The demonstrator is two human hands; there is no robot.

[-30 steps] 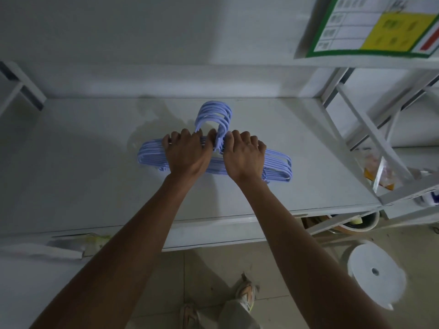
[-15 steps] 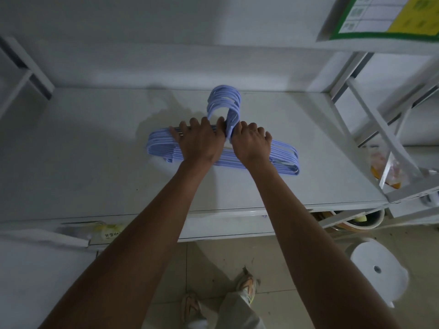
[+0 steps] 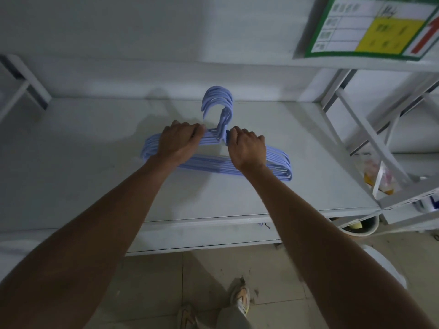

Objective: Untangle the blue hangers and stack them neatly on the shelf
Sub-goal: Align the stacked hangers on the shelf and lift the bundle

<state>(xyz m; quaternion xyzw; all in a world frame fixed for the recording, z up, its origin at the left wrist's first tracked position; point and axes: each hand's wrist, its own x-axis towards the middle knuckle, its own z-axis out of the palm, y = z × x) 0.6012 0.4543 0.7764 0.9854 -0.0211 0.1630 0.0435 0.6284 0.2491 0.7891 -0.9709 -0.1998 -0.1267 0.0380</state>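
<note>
The fingers of the left hand (image 3: 178, 141) are curled over the upper bars of the blue hangers (image 3: 215, 163), left of the necks, and the stack is gripped there. The fingers of the right hand (image 3: 247, 148) are curled over the same bars just right of the necks, so the stack is gripped on that side too. Between the two hands the necks are seen rising to the hooks (image 3: 218, 100), which are nested one behind another and point toward the far wall. The hangers are gathered in one aligned bundle, their shoulders fanned slightly at the left and right ends, and are set on the white shelf (image 3: 95, 162) a little right of its middle, toward the far side. Both forearms are stretched out from the near edge of the view. To the right, a white metal rack frame (image 3: 370, 138) is seen, with a small packet (image 3: 377, 179) lodged behind its bars. A green-bordered label sheet (image 3: 375, 27) is fixed at the upper right. Below the shelf, a tiled floor (image 3: 152, 281) and a shoe (image 3: 241, 298) are visible, and a white bucket (image 3: 358, 227) is partly hidden under the shelf at the right.
</note>
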